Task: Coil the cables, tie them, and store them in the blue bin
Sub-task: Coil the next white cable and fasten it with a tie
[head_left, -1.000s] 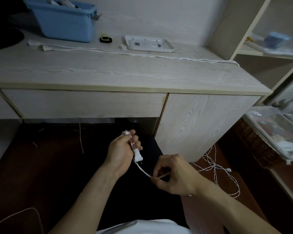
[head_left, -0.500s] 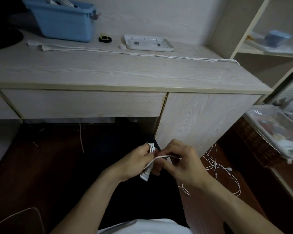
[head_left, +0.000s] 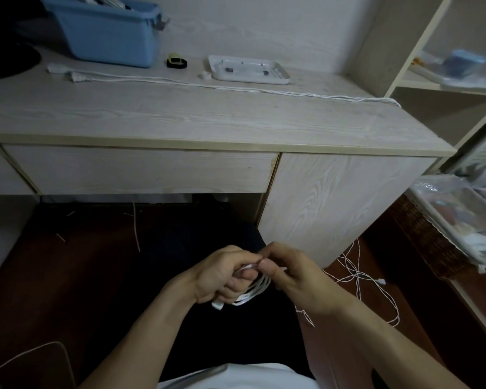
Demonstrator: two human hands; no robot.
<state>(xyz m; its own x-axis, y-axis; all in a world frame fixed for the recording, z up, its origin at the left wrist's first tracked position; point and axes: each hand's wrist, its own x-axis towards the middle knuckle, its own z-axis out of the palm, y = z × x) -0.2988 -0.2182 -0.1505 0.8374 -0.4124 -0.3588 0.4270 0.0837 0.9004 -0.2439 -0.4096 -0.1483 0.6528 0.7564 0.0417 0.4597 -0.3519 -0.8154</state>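
1. Here, in the head view, the left hand (head_left: pixel 222 276) grips a small white cable coil (head_left: pixel 254 290) over the lap, while the right hand (head_left: pixel 289 272) pinches its strand.
2. Loops could likely slip free if that pinch loosens.
3. The blue bin (head_left: pixel 107 32) sits far back on the counter (head_left: pixel 208 119); another cable (head_left: pixel 236 88) lies uncoiled there.

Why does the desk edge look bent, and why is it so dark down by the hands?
Head view: the wide-angle lens bows the desk edge into a curve; light falls on the desktop and blue bin, while the floor under it lies in shadow; the left hand and right hand on the white cable look dim and slightly soft.
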